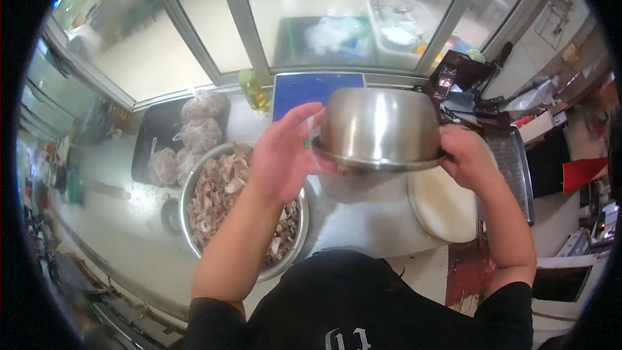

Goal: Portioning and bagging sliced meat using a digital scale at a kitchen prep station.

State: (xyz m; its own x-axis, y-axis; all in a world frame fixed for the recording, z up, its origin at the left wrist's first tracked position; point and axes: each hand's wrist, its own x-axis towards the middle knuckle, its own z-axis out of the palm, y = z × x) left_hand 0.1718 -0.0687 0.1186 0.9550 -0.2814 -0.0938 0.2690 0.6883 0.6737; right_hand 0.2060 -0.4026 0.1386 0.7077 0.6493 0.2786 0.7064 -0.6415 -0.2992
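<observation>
A stainless-steel basin (381, 126) is tipped over in front of me, its base up and its rim facing down. My right hand (461, 153) grips the rim at its right side. At its left, my left hand (286, 150) is spread, with thumb and fingers around a clear plastic bag (313, 148) that bears a small green spot. The bag's mouth is hidden by the basin. Beneath my left forearm stands a large metal bowl (301, 223) heaped with chopped, brownish meat pieces (218, 199).
Several tied bags of meat (199, 133) lie on a black tray (150, 131). Behind the basin are a blue flat panel (301, 90) and an oil bottle (255, 90). A round cutting board (442, 204), perforated tray (508, 155) and cleaver (459, 101) are at right. Glass panes border the counter.
</observation>
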